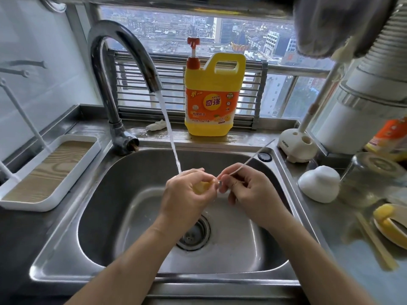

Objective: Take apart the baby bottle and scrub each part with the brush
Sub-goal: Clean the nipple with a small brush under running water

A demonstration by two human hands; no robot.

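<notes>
The left hand [187, 192], centre frame above the sink [92, 216], curls around a small yellow bottle part [203, 186] under the water stream [170, 133]. Just right of it, the right hand [248, 192] pinches a thin rod [250, 159] that meets the part and slants toward the upper right.

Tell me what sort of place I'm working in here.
Most likely a home kitchen, high up in a city flat: a stainless sink with its tap running, a yellow dish-soap jug on the ledge, and a window over rooftops.
</notes>
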